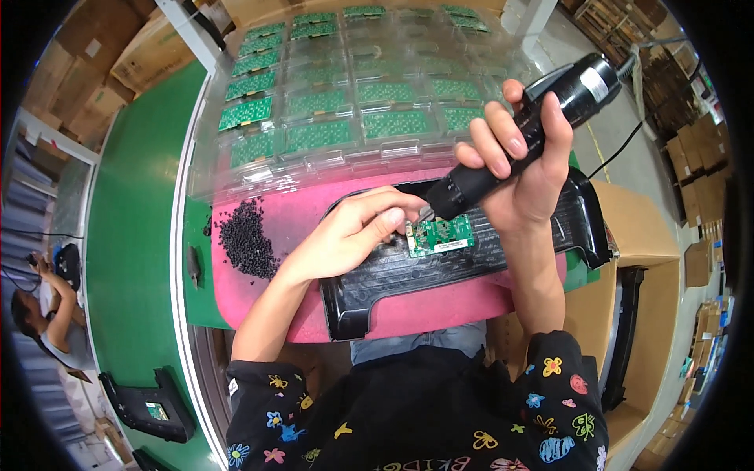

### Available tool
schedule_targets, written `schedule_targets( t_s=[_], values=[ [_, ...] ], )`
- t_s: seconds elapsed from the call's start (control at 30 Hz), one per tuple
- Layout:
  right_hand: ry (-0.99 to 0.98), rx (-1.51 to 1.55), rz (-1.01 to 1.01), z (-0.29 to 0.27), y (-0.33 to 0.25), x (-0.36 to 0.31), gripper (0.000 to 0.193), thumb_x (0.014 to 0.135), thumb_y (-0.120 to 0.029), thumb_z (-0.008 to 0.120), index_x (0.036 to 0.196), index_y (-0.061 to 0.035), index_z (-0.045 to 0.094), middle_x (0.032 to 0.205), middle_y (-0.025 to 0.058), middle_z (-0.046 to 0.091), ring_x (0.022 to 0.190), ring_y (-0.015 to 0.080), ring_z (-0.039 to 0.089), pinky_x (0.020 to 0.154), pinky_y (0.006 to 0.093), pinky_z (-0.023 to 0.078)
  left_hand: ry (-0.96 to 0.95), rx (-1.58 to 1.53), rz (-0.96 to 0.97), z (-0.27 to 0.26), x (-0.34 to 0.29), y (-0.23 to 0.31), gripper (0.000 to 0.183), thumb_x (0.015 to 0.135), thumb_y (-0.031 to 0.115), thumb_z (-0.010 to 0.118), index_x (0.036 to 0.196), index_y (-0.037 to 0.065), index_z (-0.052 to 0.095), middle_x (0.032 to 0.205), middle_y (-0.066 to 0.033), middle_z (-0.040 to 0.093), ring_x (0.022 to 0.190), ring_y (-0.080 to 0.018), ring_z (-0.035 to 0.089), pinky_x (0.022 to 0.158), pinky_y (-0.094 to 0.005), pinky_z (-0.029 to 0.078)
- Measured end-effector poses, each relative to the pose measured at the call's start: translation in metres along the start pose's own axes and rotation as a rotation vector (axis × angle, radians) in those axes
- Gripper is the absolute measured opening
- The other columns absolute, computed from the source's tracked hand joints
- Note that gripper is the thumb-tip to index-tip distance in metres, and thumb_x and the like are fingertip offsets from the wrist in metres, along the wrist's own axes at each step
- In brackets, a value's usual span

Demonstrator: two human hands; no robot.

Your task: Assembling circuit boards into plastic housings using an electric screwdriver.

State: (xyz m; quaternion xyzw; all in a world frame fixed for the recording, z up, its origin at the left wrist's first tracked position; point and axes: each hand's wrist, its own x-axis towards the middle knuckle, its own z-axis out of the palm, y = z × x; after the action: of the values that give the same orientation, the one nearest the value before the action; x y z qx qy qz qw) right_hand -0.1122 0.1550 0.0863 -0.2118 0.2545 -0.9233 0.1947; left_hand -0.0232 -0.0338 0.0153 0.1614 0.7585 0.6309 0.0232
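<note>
My right hand (518, 161) is wrapped round a black electric screwdriver (491, 169), which slants down to the left. Its nose ends just above a green circuit board (440, 238). The board lies on a long black plastic housing (400, 282) with raised ends. From the left, my left hand (353, 234) reaches over the housing, its fingers drawn together at the screwdriver's tip and the board's upper left corner. What these fingertips hold, if anything, is too small and partly hidden to make out.
A heap of small black screws (247, 239) lies on the pink mat (236, 302). Behind stand stacked clear trays (314, 157) of green boards. An open cardboard box (652, 314) is at the right. At far left, another person (59, 310) sits beyond a green bench (133, 235) with another housing (149, 404).
</note>
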Motion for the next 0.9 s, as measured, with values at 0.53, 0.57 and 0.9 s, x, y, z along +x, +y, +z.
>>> schedule_targets(
  t_s=[0.53, 0.57, 0.9],
  values=[
    [-0.28, -0.273, 0.022, -0.018, -0.016, -0.028, 0.073, 0.079, -0.073, 0.062, 0.103, -0.0057, 0.049, 0.064, -0.0041, 0.05, 0.048, 0.0071, 0.047, 0.05, 0.0247, 0.04, 0.36, 0.023, -0.036, 0.02, -0.003, -0.006, 0.006, 0.088, 0.003, 0.066, 0.092, -0.002, 0.067, 0.084, -0.0086, 0.069, 0.079, -0.0151, 0.066, 0.072, -0.0283, 0.051],
    [-0.338, -0.269, -0.087, -0.021, -0.016, -0.029, 0.073, 0.079, -0.073, 0.062, 0.104, -0.0057, 0.049, 0.063, -0.0044, 0.05, 0.047, 0.0068, 0.047, 0.047, 0.0237, 0.038, 0.369, 0.074, -0.009, 0.014, -0.002, -0.007, 0.006, 0.088, 0.003, 0.065, 0.092, -0.002, 0.067, 0.085, -0.0086, 0.07, 0.081, -0.0151, 0.066, 0.074, -0.0284, 0.052],
    [-0.367, -0.298, -0.241, -0.019, -0.014, -0.03, 0.063, 0.078, -0.069, 0.066, 0.101, -0.0127, 0.05, 0.06, -0.0064, 0.051, 0.046, 0.0057, 0.049, 0.05, 0.0229, 0.043, 0.105, 0.274, 0.057, 0.016, 0.003, -0.001, 0.014, 0.081, -0.001, 0.071, 0.089, -0.002, 0.061, 0.086, -0.0094, 0.066, 0.063, -0.0181, 0.059, 0.057, -0.0294, 0.047]
  ],
)
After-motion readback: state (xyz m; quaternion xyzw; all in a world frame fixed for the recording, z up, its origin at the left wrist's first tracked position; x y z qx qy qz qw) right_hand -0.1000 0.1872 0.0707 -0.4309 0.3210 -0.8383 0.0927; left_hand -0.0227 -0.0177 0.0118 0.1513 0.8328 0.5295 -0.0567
